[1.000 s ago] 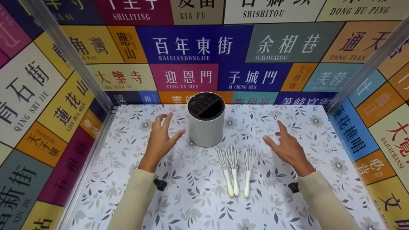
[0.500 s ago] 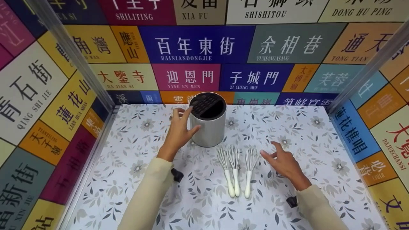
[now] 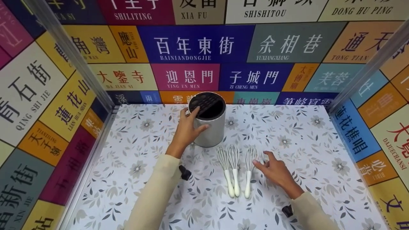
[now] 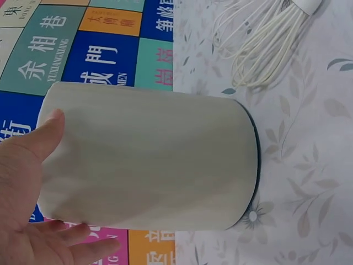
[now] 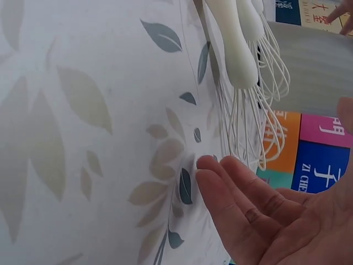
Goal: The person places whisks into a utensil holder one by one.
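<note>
A light-grey cylindrical utensil holder (image 3: 209,134) with a black slotted top stands upright at the back middle. My left hand (image 3: 188,129) is at its left side, index finger over the rim and thumb across the front; in the left wrist view the thumb (image 4: 51,132) and spread fingers lie about its upper end. Whether they press on it I cannot tell. Three white-handled whisks lie before it: the left whisk (image 3: 227,175), the middle whisk (image 3: 235,174) and the right whisk (image 3: 248,172). My right hand (image 3: 277,171) is beside the right whisk's wires, fingers extended, holding nothing.
A white leaf-patterned tabletop (image 3: 134,195) lies under everything. Panels printed with colourful place names enclose it: a back wall (image 3: 196,44), a left wall (image 3: 48,127) and a right wall (image 3: 374,127). Clear corner posts (image 3: 86,73) join them.
My left hand has moved right to the utensil holder's rim. My right hand has come down and left to the right whisk. The holder and whisks have stayed put.
</note>
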Demonstrator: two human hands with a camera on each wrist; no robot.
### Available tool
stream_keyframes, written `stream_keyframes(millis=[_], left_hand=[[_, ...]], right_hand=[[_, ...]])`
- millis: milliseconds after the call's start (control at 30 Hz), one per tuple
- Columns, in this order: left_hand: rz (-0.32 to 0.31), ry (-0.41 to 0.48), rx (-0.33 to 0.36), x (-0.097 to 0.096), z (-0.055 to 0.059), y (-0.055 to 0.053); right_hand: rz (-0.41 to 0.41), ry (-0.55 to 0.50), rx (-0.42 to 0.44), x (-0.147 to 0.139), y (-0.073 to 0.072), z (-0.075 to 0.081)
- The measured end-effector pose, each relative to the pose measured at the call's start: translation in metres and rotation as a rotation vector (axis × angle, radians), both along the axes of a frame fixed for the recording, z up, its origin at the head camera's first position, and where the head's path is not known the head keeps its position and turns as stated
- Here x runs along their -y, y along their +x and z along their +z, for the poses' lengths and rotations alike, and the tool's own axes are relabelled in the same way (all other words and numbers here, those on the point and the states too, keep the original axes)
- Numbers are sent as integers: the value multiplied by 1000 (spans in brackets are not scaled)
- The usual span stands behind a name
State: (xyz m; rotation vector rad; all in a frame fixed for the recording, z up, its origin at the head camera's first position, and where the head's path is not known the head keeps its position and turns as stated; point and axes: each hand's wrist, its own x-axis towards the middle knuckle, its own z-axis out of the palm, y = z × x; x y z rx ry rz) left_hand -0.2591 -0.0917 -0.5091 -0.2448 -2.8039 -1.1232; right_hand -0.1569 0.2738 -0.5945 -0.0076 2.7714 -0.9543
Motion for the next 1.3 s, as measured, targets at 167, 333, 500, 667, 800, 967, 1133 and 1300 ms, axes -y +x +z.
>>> stream_keyframes(millis=[167,333,500,667,800,967,1133,1300], left_hand=[[26,-3,-45,-3,-4,1],[32,9,-90,-5,-5,2],[54,16,-79,-8,-7,2],[72,23,-85,-12,-7,2],[85,23,-76,-14,-7,3],[92,25,-106,-15,-8,3],[93,39,-131,-15,-10,3],[91,54,-127,-14,-11,3]], right_hand=[[8,-22,0,5,5,-5],[-13,-47,12,9,7,-8],[-72,-119,55,14,9,-10],[-124,-162,105,20,10,-13],[-155,-185,137,25,11,-15],[-190,-244,156,31,13,-18],[-200,-295,167,35,14,-21],[-185,-328,199,38,15,-23]])
